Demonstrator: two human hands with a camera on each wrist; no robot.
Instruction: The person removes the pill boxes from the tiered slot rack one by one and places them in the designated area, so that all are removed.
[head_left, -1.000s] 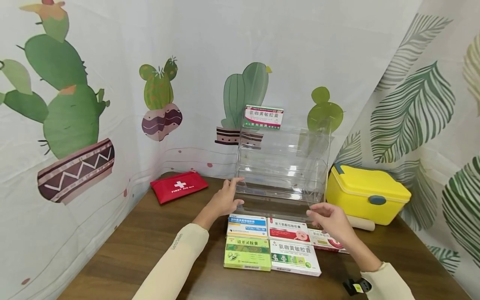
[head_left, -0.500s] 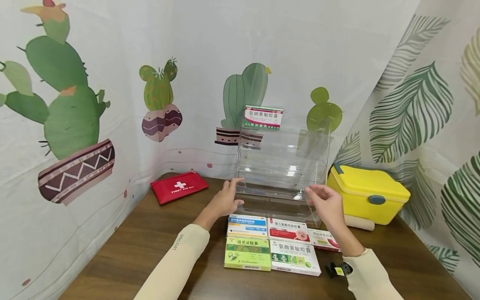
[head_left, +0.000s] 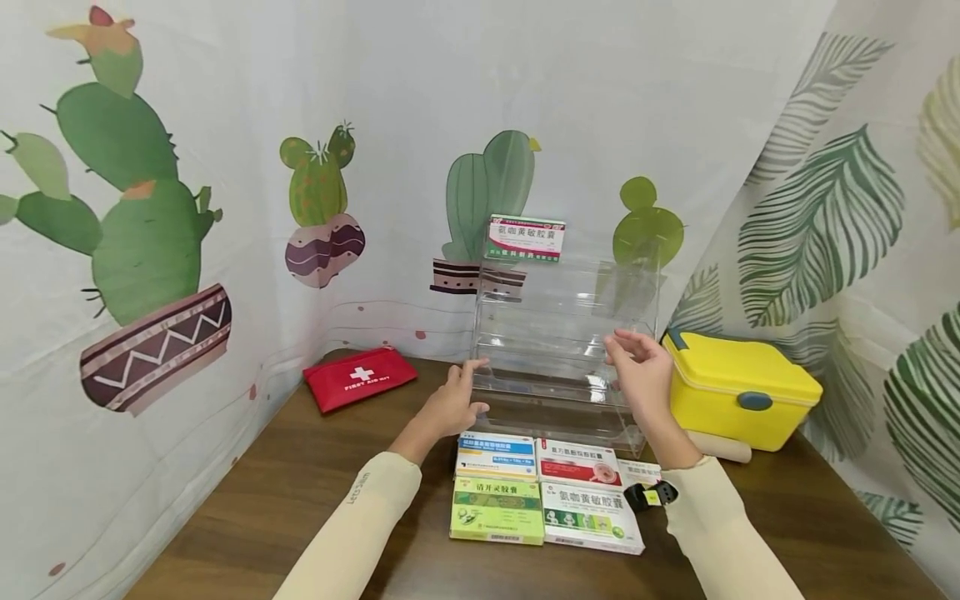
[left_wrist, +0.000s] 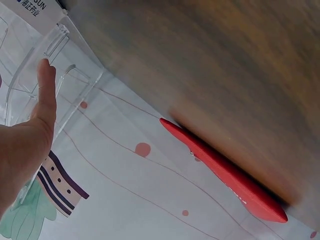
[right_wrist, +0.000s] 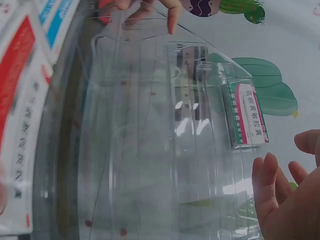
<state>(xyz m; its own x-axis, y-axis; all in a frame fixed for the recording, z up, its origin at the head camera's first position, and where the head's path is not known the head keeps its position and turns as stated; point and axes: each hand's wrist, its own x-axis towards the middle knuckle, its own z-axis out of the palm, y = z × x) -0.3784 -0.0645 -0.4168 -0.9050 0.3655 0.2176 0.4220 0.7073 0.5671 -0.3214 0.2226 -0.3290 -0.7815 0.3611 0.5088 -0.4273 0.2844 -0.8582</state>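
Observation:
A clear stepped display rack (head_left: 555, 337) stands at the back of the table. One medicine box (head_left: 527, 239), white with pink and green, sits in its top tier at the left. My left hand (head_left: 447, 404) is at the rack's lower left side, thumb and index finger spread; the left wrist view shows a straight finger (left_wrist: 47, 92) against the clear plastic. My right hand (head_left: 645, 375) is raised by the rack's right side. Its fingers (right_wrist: 266, 182) are loosely bent with nothing between them. Whether it touches the rack, I cannot tell.
Before the rack lie a blue-white box (head_left: 497, 455), a red-white box (head_left: 577, 463), a green box (head_left: 497, 510), a white-green box (head_left: 592, 517) and another partly covered box (head_left: 640, 472). A red first aid pouch (head_left: 360, 379) lies left, a yellow case (head_left: 742, 387) right.
My right hand has moved up and slightly left along the rack's right side, from near its lower front corner. The left hand has stayed at the left side.

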